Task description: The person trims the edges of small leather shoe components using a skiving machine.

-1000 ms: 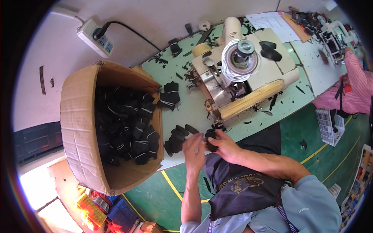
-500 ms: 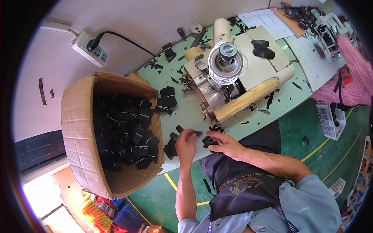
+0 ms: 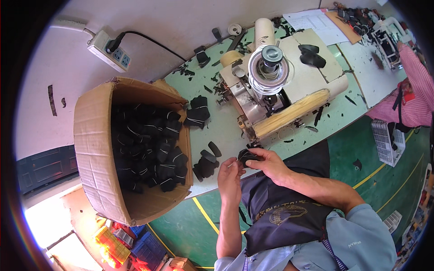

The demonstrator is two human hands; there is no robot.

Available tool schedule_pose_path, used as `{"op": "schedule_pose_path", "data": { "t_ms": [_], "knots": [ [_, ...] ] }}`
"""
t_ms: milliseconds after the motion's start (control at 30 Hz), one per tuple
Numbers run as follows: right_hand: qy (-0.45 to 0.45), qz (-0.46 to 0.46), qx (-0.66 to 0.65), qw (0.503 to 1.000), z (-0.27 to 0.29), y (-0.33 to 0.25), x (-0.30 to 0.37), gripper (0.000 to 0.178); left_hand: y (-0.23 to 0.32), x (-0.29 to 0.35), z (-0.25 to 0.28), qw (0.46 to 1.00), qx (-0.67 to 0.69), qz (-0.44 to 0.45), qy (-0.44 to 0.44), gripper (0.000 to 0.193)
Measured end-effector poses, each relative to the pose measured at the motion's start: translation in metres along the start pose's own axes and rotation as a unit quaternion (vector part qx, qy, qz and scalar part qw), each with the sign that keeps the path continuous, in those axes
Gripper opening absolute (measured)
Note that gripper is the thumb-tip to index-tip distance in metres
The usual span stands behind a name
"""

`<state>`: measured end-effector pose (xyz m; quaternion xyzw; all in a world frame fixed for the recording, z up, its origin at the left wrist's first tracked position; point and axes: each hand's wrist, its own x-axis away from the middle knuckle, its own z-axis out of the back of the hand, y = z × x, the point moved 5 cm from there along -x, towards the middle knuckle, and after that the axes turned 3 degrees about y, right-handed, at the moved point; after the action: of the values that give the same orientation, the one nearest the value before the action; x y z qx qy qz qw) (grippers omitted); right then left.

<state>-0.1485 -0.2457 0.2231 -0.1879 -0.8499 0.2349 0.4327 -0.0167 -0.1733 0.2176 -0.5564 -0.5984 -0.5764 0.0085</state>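
Note:
My right hand (image 3: 267,163) grips a small black fabric piece (image 3: 246,156) at the near edge of the green table (image 3: 224,126), just below the cream sewing machine (image 3: 275,86). My left hand (image 3: 229,175) touches the same piece from the left, pinching its edge with the fingertips. A small pile of black pieces (image 3: 205,165) lies on the table just left of my hands. A bundle of black pieces (image 3: 197,113) lies farther back.
A large cardboard box (image 3: 97,153) full of black bundles stands to the left of the table. A white power strip (image 3: 110,50) lies behind it. Another person in a pink striped sleeve (image 3: 413,90) works at the far right. Papers (image 3: 314,20) lie at the table's far end.
My left hand has moved right from the pile of black pieces and now meets my right hand on the black piece. The view has shifted slightly.

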Motion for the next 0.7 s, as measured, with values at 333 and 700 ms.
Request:
{"op": "schedule_pose_path", "data": {
  "t_ms": [333, 700],
  "knots": [
    [-0.008, -0.012, -0.121, 0.993, 0.003, 0.004, 0.007, 0.033, 0.046, -0.057, 0.007, 0.511, -0.754, -0.333, 0.243, 0.036],
    [-0.065, -0.026, -0.309, 0.949, 0.002, 0.006, 0.007, 0.026, 0.032, -0.015, -0.003, 0.885, -0.412, -0.172, 0.13, 0.026]
  ]
}}
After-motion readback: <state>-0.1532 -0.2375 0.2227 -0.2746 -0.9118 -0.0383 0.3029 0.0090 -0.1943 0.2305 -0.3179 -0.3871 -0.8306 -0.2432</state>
